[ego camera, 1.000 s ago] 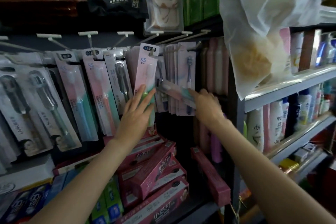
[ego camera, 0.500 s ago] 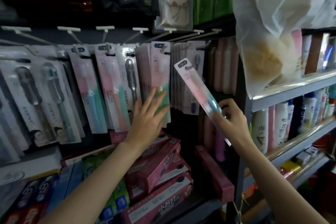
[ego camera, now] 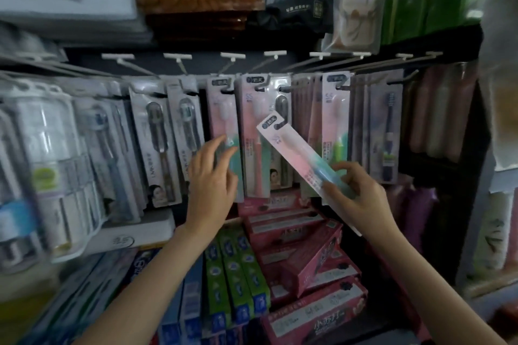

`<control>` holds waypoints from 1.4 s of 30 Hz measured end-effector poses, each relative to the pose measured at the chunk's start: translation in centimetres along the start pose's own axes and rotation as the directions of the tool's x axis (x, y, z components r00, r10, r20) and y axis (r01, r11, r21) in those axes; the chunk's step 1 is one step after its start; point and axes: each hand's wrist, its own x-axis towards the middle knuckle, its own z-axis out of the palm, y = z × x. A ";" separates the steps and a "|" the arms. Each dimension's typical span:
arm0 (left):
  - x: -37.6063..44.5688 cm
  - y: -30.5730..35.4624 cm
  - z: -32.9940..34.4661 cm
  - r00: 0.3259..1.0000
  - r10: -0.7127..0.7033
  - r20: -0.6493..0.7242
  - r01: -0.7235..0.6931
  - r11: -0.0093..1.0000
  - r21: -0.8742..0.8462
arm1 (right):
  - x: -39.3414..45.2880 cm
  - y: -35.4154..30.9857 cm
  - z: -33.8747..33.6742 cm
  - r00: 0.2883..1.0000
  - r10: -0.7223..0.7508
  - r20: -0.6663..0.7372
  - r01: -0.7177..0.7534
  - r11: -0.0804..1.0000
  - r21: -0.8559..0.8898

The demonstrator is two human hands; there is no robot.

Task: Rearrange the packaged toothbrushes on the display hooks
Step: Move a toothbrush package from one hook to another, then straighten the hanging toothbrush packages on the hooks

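Since half a second ago both hands have shifted left along the rack; the right hand [ego camera: 361, 199] pinches the lower end of one loose toothbrush pack [ego camera: 304, 157], tilted with its top to the upper left, in front of the hanging rows; the left hand [ego camera: 211, 179], its grip open with straight fingers, touches one pink-green hanging pack [ego camera: 224, 131]; three green toothpaste boxes [ego camera: 235, 274] stand below, beside several red boxes [ego camera: 305, 258].
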 end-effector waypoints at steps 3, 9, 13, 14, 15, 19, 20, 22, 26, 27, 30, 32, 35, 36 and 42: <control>-0.6 -1.4 -1.0 0.997 -0.023 -0.079 0.027 0.999 0.040 | 0.3 -0.4 1.1 1.000 -0.025 0.017 0.024 0.999 0.042; -0.4 -2.6 -2.7 0.929 -0.337 -0.151 0.318 0.938 -0.139 | 1.2 -2.4 3.7 0.981 -0.093 0.172 0.074 0.991 0.115; 0.9 -3.4 -3.0 0.883 -0.463 -0.073 0.432 0.864 -0.257 | 1.8 -3.8 5.5 0.963 -0.108 0.245 0.033 0.957 0.290; 1.1 -3.7 -3.0 0.875 -0.479 -0.066 0.445 0.852 -0.275 | 2.0 -4.0 5.8 0.961 -0.110 0.254 0.026 0.949 0.315; 1.4 -3.9 -3.1 0.867 -0.495 -0.066 0.460 0.842 -0.281 | 2.1 -4.1 6.1 0.956 -0.117 0.267 0.026 0.946 0.322; 1.7 -4.6 -3.4 0.854 -0.517 -0.052 0.477 0.819 -0.319 | 2.2 -4.2 6.8 0.941 -0.122 0.316 0.011 0.943 0.333; 1.6 -4.8 -3.4 0.854 -0.519 -0.045 0.476 0.812 -0.337 | 2.2 -4.2 6.9 0.938 -0.127 0.323 0.012 0.942 0.335; 1.6 -5.0 -3.4 0.843 -0.537 -0.025 0.491 0.790 -0.368 | 2.2 -4.4 7.1 0.935 -0.153 0.319 0.048 0.949 0.312; 1.5 -5.7 -3.3 0.830 -0.556 0.041 0.521 0.747 -0.413 | 2.7 -5.3 7.2 0.943 -0.212 0.255 0.161 0.965 0.209; 1.5 -5.8 -3.3 0.842 -0.538 0.051 0.508 0.756 -0.414 | 2.9 -5.7 7.2 0.945 -0.229 0.233 0.190 0.965 0.179; 1.1 -5.7 -3.2 0.857 -0.509 0.082 0.493 0.762 -0.421 | 3.3 -6.7 7.5 0.950 -0.257 0.178 0.229 0.959 0.165; 1.1 -5.5 -3.4 0.840 -0.532 0.105 0.517 0.727 -0.452 | 3.5 -7.0 7.7 0.964 -0.228 0.140 0.201 0.962 0.187; 1.2 -5.4 -3.5 0.819 -0.561 0.118 0.543 0.693 -0.475 | 3.7 -7.4 8.1 0.979 -0.178 0.104 0.150 0.960 0.235; 1.2 -5.4 -3.6 0.817 -0.562 0.127 0.547 0.687 -0.479 | 3.8 -7.5 8.3 0.982 -0.153 0.108 0.120 0.957 0.264; 1.1 -5.4 -3.6 0.840 -0.539 0.060 0.508 0.744 -0.435 | 3.3 -7.5 9.2 0.974 -0.151 0.169 0.107 0.964 0.244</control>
